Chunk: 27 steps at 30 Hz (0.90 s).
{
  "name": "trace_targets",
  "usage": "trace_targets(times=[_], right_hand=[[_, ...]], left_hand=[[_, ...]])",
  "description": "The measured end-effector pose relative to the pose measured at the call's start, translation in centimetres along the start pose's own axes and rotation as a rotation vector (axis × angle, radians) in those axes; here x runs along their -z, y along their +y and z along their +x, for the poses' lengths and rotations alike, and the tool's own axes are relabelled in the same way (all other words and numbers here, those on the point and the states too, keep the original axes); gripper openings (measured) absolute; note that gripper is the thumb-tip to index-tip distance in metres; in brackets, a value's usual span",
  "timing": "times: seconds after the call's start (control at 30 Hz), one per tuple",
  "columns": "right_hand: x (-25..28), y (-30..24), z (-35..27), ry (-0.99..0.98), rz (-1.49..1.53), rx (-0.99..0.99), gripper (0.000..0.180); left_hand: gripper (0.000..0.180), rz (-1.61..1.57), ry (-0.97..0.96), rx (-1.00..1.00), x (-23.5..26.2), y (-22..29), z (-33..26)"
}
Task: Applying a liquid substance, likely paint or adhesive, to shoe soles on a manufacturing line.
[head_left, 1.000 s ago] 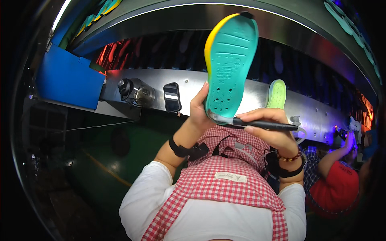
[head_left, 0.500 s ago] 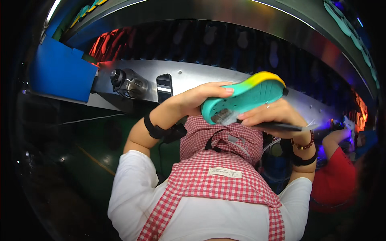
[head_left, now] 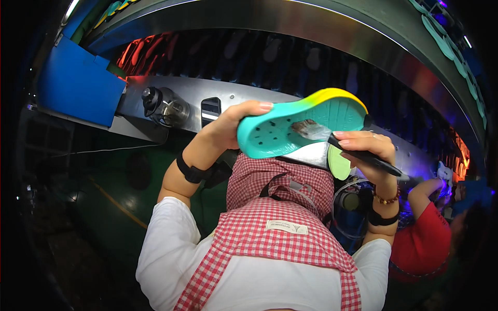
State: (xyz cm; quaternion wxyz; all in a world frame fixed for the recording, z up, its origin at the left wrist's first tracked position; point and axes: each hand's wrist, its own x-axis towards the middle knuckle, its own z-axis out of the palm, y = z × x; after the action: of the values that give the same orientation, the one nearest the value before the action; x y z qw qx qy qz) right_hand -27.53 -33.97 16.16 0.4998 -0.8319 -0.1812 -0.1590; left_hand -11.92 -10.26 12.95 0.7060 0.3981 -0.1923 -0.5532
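My left hand (head_left: 233, 123) is closed round one end of a teal shoe sole (head_left: 270, 136), its thumb along the upper rim. The sole is tilted with its hollow inner face toward me; small dark holes dot the held end, and the rim turns yellow at the far right end. A brush (head_left: 367, 158) with a dark handle is gripped in my right hand (head_left: 369, 146). Its wet-looking bristles rest against the inner face, near the middle. Beneath my right hand a pale green sole-shaped piece (head_left: 339, 163) shows in part.
Behind the sole runs a metal ledge (head_left: 238, 88), bearing a clear bottle (head_left: 168, 108) with a black lid and a phone (head_left: 210, 110). Beyond it, dark sole shapes line a conveyor, red-lit at both ends. A blue panel (head_left: 78, 83) stands left. At right sits a co-worker in red (head_left: 423, 238).
The brush has moved from the holed end toward the middle of the sole. The sole has shifted left and turned to show more of its inside. The pale green piece has come into view.
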Motion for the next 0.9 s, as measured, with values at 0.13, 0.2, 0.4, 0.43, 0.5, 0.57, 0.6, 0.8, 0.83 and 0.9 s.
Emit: trace_targets(times=[0.13,0.2,0.4,0.43,0.5,0.57,0.6,0.8,0.83,0.9], right_hand=[[-0.7,-1.1,-0.6,-0.2,0.016,-0.013,0.021],[-0.5,-2.4,-0.5,-0.204,0.006,0.073,0.024],[-2.8,-0.8,1.4,0.119,0.0,-0.104,0.024],[-3.3,0.4,1.6,0.159,0.007,-0.131,0.024],[-4.3,1.0,1.7,0.155,-0.027,-0.062,0.024],[-5.3,0.1,1.7,0.105,-0.176,0.079,0.023],[-5.6,-0.6,1.0,0.006,-0.206,0.096,0.023],[-3.2,-1.7,1.2,-0.052,0.036,-0.043,0.02],[-3.6,-0.8,1.6,0.135,-0.004,-0.049,0.021],[-4.6,-0.1,2.2,0.146,0.08,-0.05,0.02]], left_hand=[[0.049,0.123,0.08,-0.067,0.2,1.4,-0.7],[0.053,-0.105,0.004,-0.165,1.8,-0.1,0.2],[0.079,-0.559,-0.095,-0.233,-1.1,-4.4,3.9],[0.082,-0.587,-0.05,-0.229,-1.4,-4.9,4.1],[0.084,-0.62,0.008,-0.234,-1.3,-5.7,4.3],[0.085,-0.594,0.166,-0.306,-0.5,-5.6,4.5],[0.084,-0.573,0.174,-0.335,-0.1,-5.2,4.2],[0.083,-0.55,0.199,-0.393,-0.8,-4.8,3.5],[0.083,-0.546,0.221,-0.405,-1.6,-4.9,3.8],[0.081,-0.532,0.152,-0.446,-2.2,-4.9,4.3]])
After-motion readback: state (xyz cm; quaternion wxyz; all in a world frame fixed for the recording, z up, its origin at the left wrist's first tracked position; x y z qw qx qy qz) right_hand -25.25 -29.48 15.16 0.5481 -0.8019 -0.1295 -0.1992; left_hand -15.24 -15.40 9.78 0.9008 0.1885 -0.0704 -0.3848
